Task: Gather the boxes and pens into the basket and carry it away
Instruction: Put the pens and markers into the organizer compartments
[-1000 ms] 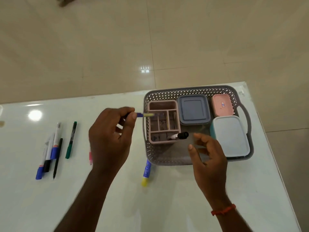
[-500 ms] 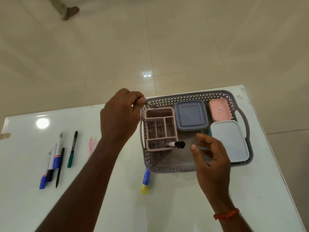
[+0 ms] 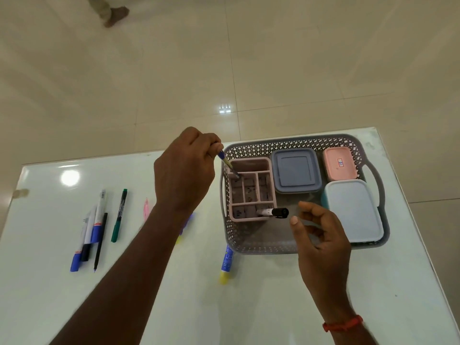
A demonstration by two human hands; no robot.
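A grey lattice basket point(image 3: 293, 141) stands on the white table's right side. Inside it are a pink divided organiser point(image 3: 249, 192), a grey-blue lidded box point(image 3: 295, 170), a small pink box point(image 3: 339, 164) and a pale blue box point(image 3: 353, 212). A black-capped marker point(image 3: 273, 212) pokes out of the organiser's front slot. My left hand point(image 3: 184, 170) grips a blue-and-cream pen point(image 3: 227, 164), its tip dipping into the organiser's back left cell. My right hand point(image 3: 321, 232) hovers over the basket's front, fingers apart, holding nothing.
Several pens point(image 3: 92, 227) and a green marker point(image 3: 119, 215) lie at the table's left. A pink pen point(image 3: 146, 209) shows beside my left arm. A blue-and-yellow marker point(image 3: 226, 265) lies against the basket's front left corner. A person's foot point(image 3: 114, 14) is on the floor beyond.
My left hand carried the pen from the basket's left side up over the organiser and tilted it tip down into a cell. My right hand stayed near the basket's front.
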